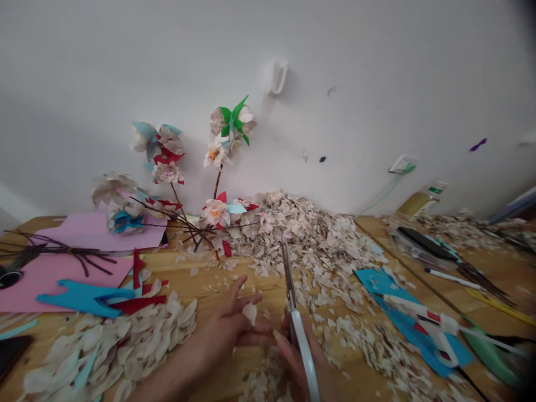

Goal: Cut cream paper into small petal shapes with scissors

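Your left hand (237, 321) is spread over the table (180, 268), with a single petal (250, 312) against its fingers; whether they grip it, you cannot tell. Your right hand (318, 357) is wrapped round the handle of the scissors (292, 304), whose blades point toward the petal heap (301, 234) by the wall. With your hands so close together, a careless swing of the blades could nick a finger. A loose hold or a draught could drop the petal among the scraps, and a forearm brushing the petal pile (167, 329) on the left could scatter it.

Count one pair of scissors, one glue gun (438, 338), one pen (454, 277), one bottle (421, 201), one twig bundle (69, 251), one lilac sheet (92, 231) and one pink sheet (42, 279). The artificial flowers (168, 172) overlap too much for a sure count; the heaped petals are too many.
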A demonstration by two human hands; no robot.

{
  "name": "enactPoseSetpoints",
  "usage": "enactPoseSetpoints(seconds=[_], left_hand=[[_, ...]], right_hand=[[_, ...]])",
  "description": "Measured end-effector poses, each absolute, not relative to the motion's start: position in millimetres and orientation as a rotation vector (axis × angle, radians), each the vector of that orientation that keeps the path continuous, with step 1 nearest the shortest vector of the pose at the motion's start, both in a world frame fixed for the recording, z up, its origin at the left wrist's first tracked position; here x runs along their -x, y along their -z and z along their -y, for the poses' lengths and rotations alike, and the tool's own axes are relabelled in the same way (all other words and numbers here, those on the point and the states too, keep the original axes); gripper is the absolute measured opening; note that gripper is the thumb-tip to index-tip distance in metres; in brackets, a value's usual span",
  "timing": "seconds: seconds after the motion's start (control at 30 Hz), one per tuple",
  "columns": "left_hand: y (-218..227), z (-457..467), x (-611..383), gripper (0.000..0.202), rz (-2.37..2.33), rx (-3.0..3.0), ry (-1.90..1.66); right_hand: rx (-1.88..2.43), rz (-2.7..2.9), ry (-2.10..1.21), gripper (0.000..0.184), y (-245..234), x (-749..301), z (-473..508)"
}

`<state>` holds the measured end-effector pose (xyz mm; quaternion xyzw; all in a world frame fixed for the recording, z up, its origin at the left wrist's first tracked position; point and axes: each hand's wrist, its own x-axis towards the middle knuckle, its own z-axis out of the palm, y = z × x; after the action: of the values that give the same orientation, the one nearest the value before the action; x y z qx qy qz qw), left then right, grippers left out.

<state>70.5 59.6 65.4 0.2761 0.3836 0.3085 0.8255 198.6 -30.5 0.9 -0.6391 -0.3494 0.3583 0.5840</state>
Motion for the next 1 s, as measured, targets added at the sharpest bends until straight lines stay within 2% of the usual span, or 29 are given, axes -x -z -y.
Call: enactPoseSetpoints(seconds=[0.2,0.33,0.47,0.6,0.73,0.8,1.0], left_hand=[[-67,-47,-70,0.101,-0.721,-0.538,-0.351],[-67,-44,-70,0.100,-0.678,-0.549,-0.266],[-62,-43,-69,0.097,-0.662,-0.613,-0.169],[-51,-42,-71,0.084,-0.662,-0.718,-0.226],[-41,-40,-79,0.050,-0.767,-0.967,-0.560],[-40,-39,-84,0.040,-0.795,-1.011,-0.651],[-50,-31,-89,0.039,-0.789,-0.999,-0.690]], right_hand=[[1.454,0.832,-0.723,0.026,-6,-206,39],[1.408,0.825,-0.854,0.028,-6,-203,42],[1.286,0.885,-0.959,0.018,-5,-198,39],[1.293,0.823,-0.924,0.018,-5,-196,37],[1.298,0.815,-0.755,0.019,-4,-199,33],[1.292,0.812,-0.687,0.019,-4,-201,31],[1.212,0.670,-0.640,0.021,-4,-201,29]])
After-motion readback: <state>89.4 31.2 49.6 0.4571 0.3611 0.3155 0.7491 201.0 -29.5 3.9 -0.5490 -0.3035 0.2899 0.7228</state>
